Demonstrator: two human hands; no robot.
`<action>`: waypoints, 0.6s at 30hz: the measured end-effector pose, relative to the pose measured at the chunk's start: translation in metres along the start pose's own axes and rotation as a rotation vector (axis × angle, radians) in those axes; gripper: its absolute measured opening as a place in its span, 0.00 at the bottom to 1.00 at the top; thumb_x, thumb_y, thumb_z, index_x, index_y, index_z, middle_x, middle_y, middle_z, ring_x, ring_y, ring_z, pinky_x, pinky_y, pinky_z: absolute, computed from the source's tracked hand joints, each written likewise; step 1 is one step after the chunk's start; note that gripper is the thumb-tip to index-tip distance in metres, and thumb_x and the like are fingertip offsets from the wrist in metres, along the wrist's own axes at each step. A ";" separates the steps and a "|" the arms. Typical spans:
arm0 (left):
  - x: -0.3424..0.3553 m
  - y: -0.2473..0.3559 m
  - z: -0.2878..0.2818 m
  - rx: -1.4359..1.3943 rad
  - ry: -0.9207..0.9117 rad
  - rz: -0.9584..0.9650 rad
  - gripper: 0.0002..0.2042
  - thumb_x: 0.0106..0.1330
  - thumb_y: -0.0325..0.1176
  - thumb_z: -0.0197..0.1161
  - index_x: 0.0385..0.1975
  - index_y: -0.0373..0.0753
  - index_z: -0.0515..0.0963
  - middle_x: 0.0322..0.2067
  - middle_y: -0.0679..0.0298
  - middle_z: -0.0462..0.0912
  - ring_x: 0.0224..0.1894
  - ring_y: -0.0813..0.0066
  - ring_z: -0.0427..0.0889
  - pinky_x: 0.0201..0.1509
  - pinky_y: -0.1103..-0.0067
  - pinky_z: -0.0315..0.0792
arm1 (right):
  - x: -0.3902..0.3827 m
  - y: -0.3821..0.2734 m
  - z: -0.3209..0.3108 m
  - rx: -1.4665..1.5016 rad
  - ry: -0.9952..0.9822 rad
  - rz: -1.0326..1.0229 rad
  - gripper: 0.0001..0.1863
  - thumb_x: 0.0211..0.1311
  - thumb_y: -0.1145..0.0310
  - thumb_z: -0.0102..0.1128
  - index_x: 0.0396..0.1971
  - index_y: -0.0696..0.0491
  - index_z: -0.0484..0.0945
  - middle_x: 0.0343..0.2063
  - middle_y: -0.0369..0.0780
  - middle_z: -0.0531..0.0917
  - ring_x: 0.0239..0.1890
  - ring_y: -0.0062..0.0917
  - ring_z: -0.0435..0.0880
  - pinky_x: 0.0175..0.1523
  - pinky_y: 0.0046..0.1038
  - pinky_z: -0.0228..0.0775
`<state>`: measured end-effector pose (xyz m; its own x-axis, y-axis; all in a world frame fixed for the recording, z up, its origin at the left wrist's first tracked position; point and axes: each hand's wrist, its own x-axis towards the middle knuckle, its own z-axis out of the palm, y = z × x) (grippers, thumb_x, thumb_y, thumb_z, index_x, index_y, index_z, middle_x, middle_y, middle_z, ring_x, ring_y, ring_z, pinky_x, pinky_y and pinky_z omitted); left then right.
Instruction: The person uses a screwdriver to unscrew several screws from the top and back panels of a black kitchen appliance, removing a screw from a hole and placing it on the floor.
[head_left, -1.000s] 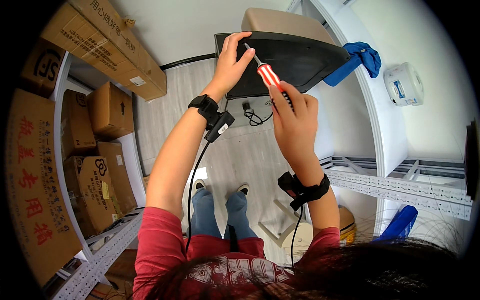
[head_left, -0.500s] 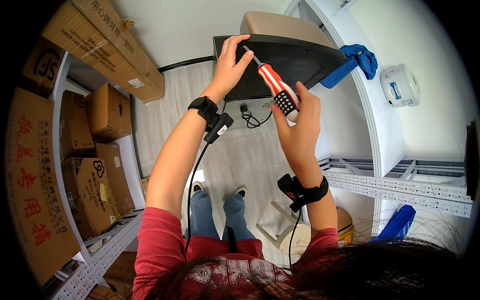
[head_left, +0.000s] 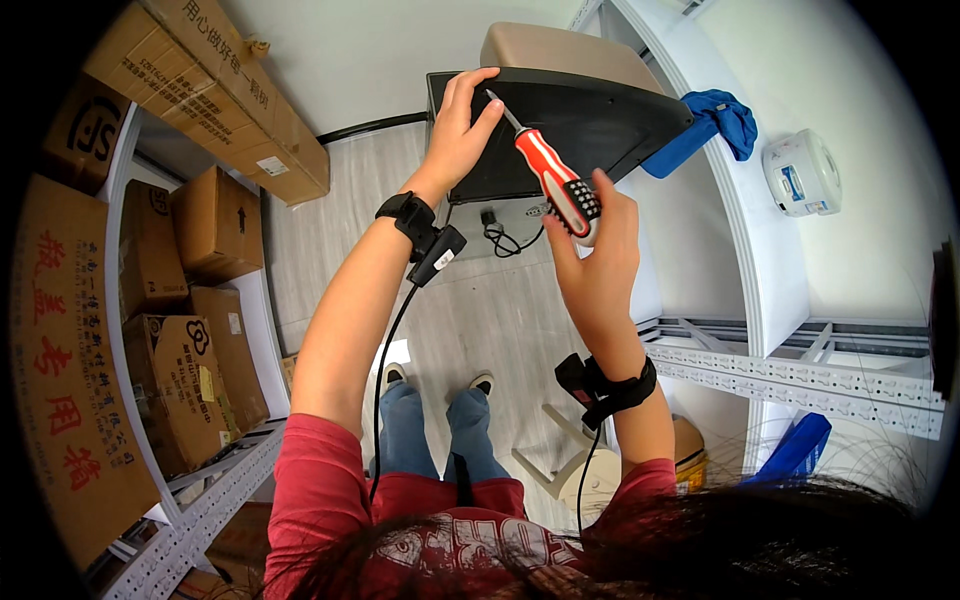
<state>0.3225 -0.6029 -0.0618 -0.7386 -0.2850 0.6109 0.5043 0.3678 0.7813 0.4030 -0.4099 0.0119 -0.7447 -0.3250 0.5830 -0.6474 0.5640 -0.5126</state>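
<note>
The room is brightly and softly lit. The black panel (head_left: 580, 130) is rendered so dark that much of its surface detail is lost, while the wall (head_left: 880, 90) to its right is left pale. The screwdriver (head_left: 549, 172) in front of the panel is caught without obvious blur. Well below the panel, a white patch (head_left: 398, 352) is seen on the floor (head_left: 480, 310); whether it is glare cannot be told. The white shelf (head_left: 748, 240) right of the panel is bent by the fisheye lens, and the frame's corners are swallowed in black.
</note>
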 end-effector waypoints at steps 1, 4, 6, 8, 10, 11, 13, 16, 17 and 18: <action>0.001 0.000 0.000 0.002 0.001 0.009 0.18 0.62 0.38 0.53 0.52 0.41 0.66 0.51 0.57 0.66 0.56 0.61 0.65 0.60 0.72 0.58 | -0.002 0.000 -0.001 0.005 -0.017 0.000 0.23 0.49 0.77 0.62 0.47 0.61 0.69 0.38 0.48 0.72 0.37 0.38 0.75 0.39 0.30 0.70; 0.000 0.002 0.002 -0.034 -0.002 -0.031 0.18 0.62 0.38 0.54 0.52 0.41 0.67 0.51 0.57 0.66 0.56 0.61 0.65 0.60 0.72 0.58 | -0.006 0.010 0.004 -0.070 -0.003 -0.108 0.23 0.48 0.79 0.61 0.47 0.61 0.70 0.41 0.47 0.71 0.37 0.38 0.74 0.39 0.30 0.69; 0.000 0.003 0.004 -0.021 -0.002 -0.021 0.18 0.62 0.38 0.54 0.52 0.41 0.67 0.51 0.57 0.66 0.56 0.61 0.65 0.60 0.72 0.58 | -0.008 0.015 0.005 -0.121 0.018 -0.184 0.23 0.48 0.79 0.62 0.48 0.61 0.70 0.42 0.47 0.71 0.37 0.38 0.75 0.39 0.30 0.70; -0.001 0.002 0.001 -0.009 -0.001 -0.024 0.19 0.62 0.38 0.54 0.52 0.41 0.67 0.51 0.57 0.66 0.56 0.61 0.65 0.60 0.72 0.58 | -0.008 0.016 0.008 -0.137 0.021 -0.229 0.24 0.48 0.79 0.62 0.48 0.60 0.69 0.42 0.48 0.72 0.37 0.39 0.75 0.39 0.30 0.70; -0.001 0.002 0.001 -0.014 -0.002 -0.034 0.19 0.62 0.38 0.55 0.52 0.41 0.67 0.51 0.57 0.66 0.55 0.61 0.65 0.60 0.72 0.58 | -0.011 0.013 0.012 0.025 0.008 -0.089 0.25 0.48 0.78 0.62 0.49 0.60 0.68 0.41 0.48 0.74 0.38 0.39 0.76 0.39 0.31 0.71; 0.000 0.003 0.002 -0.012 -0.003 -0.032 0.19 0.62 0.38 0.55 0.52 0.41 0.66 0.51 0.57 0.66 0.55 0.61 0.66 0.60 0.72 0.58 | -0.012 0.012 0.012 0.102 0.002 -0.020 0.25 0.48 0.78 0.63 0.50 0.60 0.68 0.41 0.48 0.74 0.38 0.40 0.77 0.38 0.31 0.71; 0.001 0.004 0.001 -0.002 -0.004 -0.030 0.19 0.61 0.38 0.55 0.52 0.41 0.66 0.51 0.57 0.66 0.55 0.61 0.66 0.60 0.73 0.59 | -0.015 0.016 0.013 0.151 -0.072 0.140 0.25 0.49 0.76 0.63 0.50 0.60 0.67 0.39 0.48 0.75 0.37 0.40 0.78 0.38 0.31 0.71; 0.000 0.003 0.002 0.016 0.002 -0.015 0.20 0.61 0.38 0.56 0.52 0.41 0.66 0.51 0.57 0.66 0.55 0.61 0.66 0.59 0.72 0.59 | -0.011 0.016 0.011 0.145 -0.048 0.099 0.24 0.51 0.74 0.63 0.49 0.61 0.67 0.37 0.48 0.76 0.36 0.40 0.78 0.37 0.30 0.71; 0.000 0.003 0.002 0.015 0.002 -0.019 0.20 0.61 0.38 0.56 0.52 0.41 0.66 0.51 0.57 0.66 0.55 0.61 0.66 0.59 0.73 0.59 | -0.009 0.014 0.010 0.128 -0.018 0.040 0.24 0.51 0.74 0.63 0.48 0.62 0.67 0.37 0.48 0.76 0.36 0.40 0.78 0.36 0.30 0.71; 0.000 0.003 0.002 0.013 0.002 -0.024 0.20 0.61 0.37 0.56 0.52 0.41 0.66 0.51 0.57 0.66 0.55 0.61 0.66 0.59 0.73 0.59 | -0.008 0.013 0.009 0.136 -0.030 0.070 0.24 0.51 0.74 0.62 0.48 0.62 0.67 0.36 0.49 0.76 0.36 0.40 0.78 0.36 0.30 0.71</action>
<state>0.3229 -0.6002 -0.0600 -0.7493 -0.2959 0.5924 0.4804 0.3727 0.7939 0.3993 -0.4065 -0.0056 -0.7920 -0.3119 0.5248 -0.6082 0.4788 -0.6332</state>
